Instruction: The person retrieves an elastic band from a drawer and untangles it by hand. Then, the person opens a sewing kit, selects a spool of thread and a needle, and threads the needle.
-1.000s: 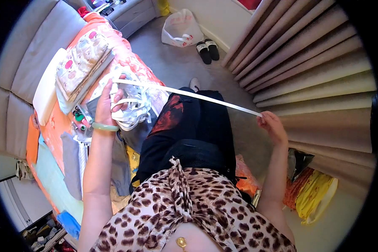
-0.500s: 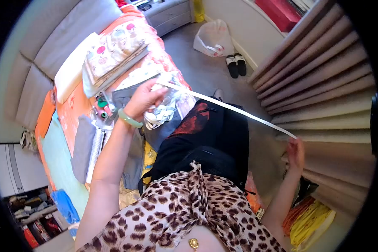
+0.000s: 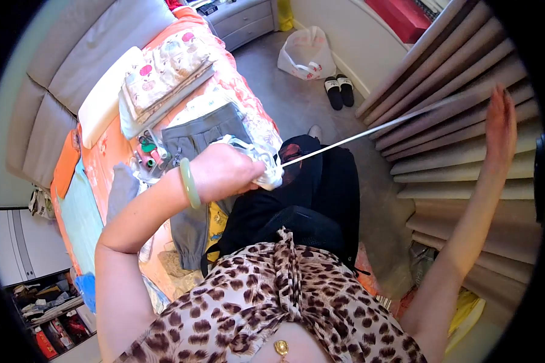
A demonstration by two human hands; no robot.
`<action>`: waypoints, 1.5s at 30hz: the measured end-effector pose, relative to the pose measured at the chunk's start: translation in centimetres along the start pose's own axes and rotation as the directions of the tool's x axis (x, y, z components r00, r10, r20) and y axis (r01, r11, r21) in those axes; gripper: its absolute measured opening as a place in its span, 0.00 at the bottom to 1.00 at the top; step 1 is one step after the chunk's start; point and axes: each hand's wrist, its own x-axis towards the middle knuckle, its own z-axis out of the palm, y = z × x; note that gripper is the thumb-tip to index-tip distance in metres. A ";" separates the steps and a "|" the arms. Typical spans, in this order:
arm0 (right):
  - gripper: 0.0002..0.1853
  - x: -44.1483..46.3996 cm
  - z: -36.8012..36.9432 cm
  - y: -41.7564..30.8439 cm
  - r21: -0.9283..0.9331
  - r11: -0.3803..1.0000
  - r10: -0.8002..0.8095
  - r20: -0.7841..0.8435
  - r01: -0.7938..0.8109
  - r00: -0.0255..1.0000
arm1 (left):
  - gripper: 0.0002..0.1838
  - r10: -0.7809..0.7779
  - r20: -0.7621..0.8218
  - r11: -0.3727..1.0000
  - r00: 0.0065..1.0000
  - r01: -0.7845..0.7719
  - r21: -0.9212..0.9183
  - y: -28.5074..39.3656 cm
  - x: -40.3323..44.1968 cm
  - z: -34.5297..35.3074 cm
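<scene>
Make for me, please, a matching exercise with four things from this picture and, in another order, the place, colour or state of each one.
Things:
1. white strap
2. bangle
3. slippers
4. folded patterned fabric

Place, colour or state:
A. beside the plastic bag
B. on the bed
C. stretched between left hand and right hand
D. pale green

Right pairs: 1-C, 2-D, 3-A, 4-B

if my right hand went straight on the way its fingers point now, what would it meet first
Probably the curtain; its folds lie in line beyond the right hand, though how far off is unclear from this view.
</scene>
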 end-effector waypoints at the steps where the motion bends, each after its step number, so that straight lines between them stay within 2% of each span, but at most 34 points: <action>1: 0.21 1.9 1.9 0.2 0.042 0.999 0.024 0.106 -0.028 0.994 | 0.12 0.022 -0.012 0.999 1.000 -0.021 0.030 0.8 0.0 -0.6; 2: 0.21 3.7 3.4 0.7 0.081 0.995 0.043 0.215 -0.061 0.976 | 0.13 0.041 -0.025 0.997 0.999 -0.039 0.060 1.4 -0.1 -0.8; 3: 0.20 5.5 4.9 1.5 0.110 0.988 0.072 0.267 -0.105 0.961 | 0.12 0.076 -0.153 0.994 0.985 -0.062 0.095 1.9 -0.2 -0.7; 4: 0.20 7.0 6.3 2.4 0.137 0.979 0.100 0.321 -0.151 0.942 | 0.11 0.100 -0.196 0.991 0.976 -0.079 0.108 2.5 -0.2 -0.9; 6: 0.19 8.5 10.0 4.4 -0.070 0.997 0.055 0.277 -0.037 0.959 | 0.09 0.142 -0.277 0.985 0.950 -0.109 0.133 3.5 -0.5 -2.0; 8: 0.17 9.9 12.4 6.8 -0.130 0.986 0.130 0.215 -0.103 0.968 | 0.08 0.211 -0.318 0.975 0.925 -0.174 0.139 4.0 -0.8 -2.4; 10: 0.17 11.9 13.2 9.5 -0.153 0.982 0.160 0.386 -0.108 0.908 | 0.09 0.277 -0.344 0.959 0.897 -0.237 0.154 4.6 -0.8 -2.5; 14: 0.12 10.0 19.5 10.1 -0.281 0.956 0.170 0.307 -0.082 0.936 | 0.09 0.283 -0.333 0.959 0.899 -0.260 0.111 4.5 -0.5 -2.0; 16: 0.08 8.1 23.1 9.4 -0.391 0.919 0.145 0.225 -0.047 0.963 | 0.10 0.248 -0.318 0.969 0.915 -0.240 0.064 4.4 -0.4 -2.3; 17: 0.07 8.2 23.7 9.9 -0.379 0.923 0.179 0.282 -0.062 0.943 | 0.11 0.233 -0.309 0.972 0.922 -0.232 0.041 4.4 -0.3 -2.3; 18: 0.06 8.8 24.1 10.5 -0.369 0.926 0.211 0.337 -0.077 0.918 | 0.12 0.189 -0.323 0.970 0.927 -0.228 -0.087 4.4 -0.2 -2.2; 19: 0.11 9.3 24.7 11.3 -0.461 0.887 0.234 0.380 -0.036 0.895 | 0.13 0.142 -0.333 0.951 0.932 -0.222 -0.215 4.4 -0.2 -1.9; 20: 0.12 9.5 24.8 11.6 -0.621 0.777 0.283 0.487 0.100 0.826 | 0.13 0.094 -0.336 0.916 0.937 -0.214 -0.340 4.3 -0.1 -1.5; 21: 0.14 9.1 25.4 11.6 -0.728 0.636 0.355 0.570 0.255 0.741 | 0.15 -0.008 -0.305 0.843 0.952 -0.158 -0.514 4.0 0.1 -0.5; 22: 0.17 8.8 26.2 11.7 -0.773 0.474 0.444 0.623 0.421 0.645 | 0.12 -0.063 -0.266 0.663 0.962 -0.159 -0.732 3.5 0.6 0.4; 23: 0.19 7.8 26.4 12.0 -0.695 0.381 0.303 0.717 0.610 0.628 | 0.12 -0.208 -0.080 0.359 0.975 0.000 -0.933 3.3 0.8 0.5; 24: 0.21 5.9 26.3 12.4 -0.592 0.255 0.167 0.806 0.765 0.568 | 0.12 -0.277 0.145 -0.008 0.950 0.149 -0.989 3.1 0.8 0.5; 25: 0.23 3.7 26.2 12.3 -0.473 0.102 0.044 0.881 0.875 0.471 | 0.10 -0.283 0.318 -0.260 0.905 0.247 -0.934 2.5 0.9 0.2; 26: 0.17 0.8 26.5 11.4 -0.516 0.413 0.080 0.841 0.750 0.534 | 0.09 -0.241 0.335 -0.396 0.911 0.223 -0.891 1.3 0.9 1.1; 27: 0.11 -2.6 26.6 10.3 -0.507 0.675 0.139 0.801 0.537 0.582 | 0.09 -0.273 0.343 -0.430 0.899 0.205 -0.879 1.0 0.9 0.8; 29: 0.09 -8.3 26.0 8.6 -0.432 0.878 0.259 0.791 0.206 0.554 | 0.08 -0.316 0.325 -0.462 0.891 0.154 -0.873 0.5 1.0 0.5; 30: 0.08 -10.9 25.6 7.8 -0.444 0.878 0.286 0.787 0.181 0.547 | 0.07 -0.360 0.290 -0.460 0.887 0.101 -0.882 0.0 1.3 1.4; 33: 0.06 -16.4 24.3 9.4 -0.536 0.842 0.476 0.679 -0.066 0.559 | 0.06 -0.389 0.243 -0.503 0.889 0.016 -0.864 -0.4 1.2 1.1; 34: 0.08 -17.9 24.2 11.2 -0.433 0.895 0.396 0.660 -0.108 0.638 | 0.06 -0.394 0.223 -0.512 0.892 -0.012 -0.859 -0.3 1.3 1.1; 36: 0.11 -19.7 24.5 12.7 -0.360 0.915 0.383 0.628 -0.184 0.677 | 0.07 -0.416 0.205 -0.516 0.886 -0.044 -0.855 0.1 1.4 0.8; 38: 0.13 -20.5 24.7 14.3 -0.287 0.890 0.454 0.641 -0.355 0.619 | 0.07 -0.446 0.206 -0.511 0.871 -0.058 -0.858 0.7 1.5 0.6; 39: 0.14 -21.1 25.1 15.2 -0.189 0.867 0.471 0.615 -0.461 0.632 | 0.07 -0.451 0.214 -0.512 0.867 -0.054 -0.858 0.9 1.5 0.4; 42: 0.11 -21.6 25.5 16.0 -0.214 0.932 0.363 0.591 -0.294 0.721 | 0.08 -0.472 0.217 -0.499 0.854 -0.056 -0.865 1.1 1.0 0.1; 43: 0.08 -21.1 25.8 14.3 -0.362 0.928 0.300 0.590 -0.087 0.750 | 0.08 -0.477 0.209 -0.489 0.853 -0.061 -0.870 1.1 1.0 0.1; 45: 0.07 -20.9 25.6 13.8 -0.348 0.933 0.141 0.598 0.096 0.789 | 0.08 -0.475 0.197 -0.479 0.858 -0.064 -0.876 1.1 0.9 0.1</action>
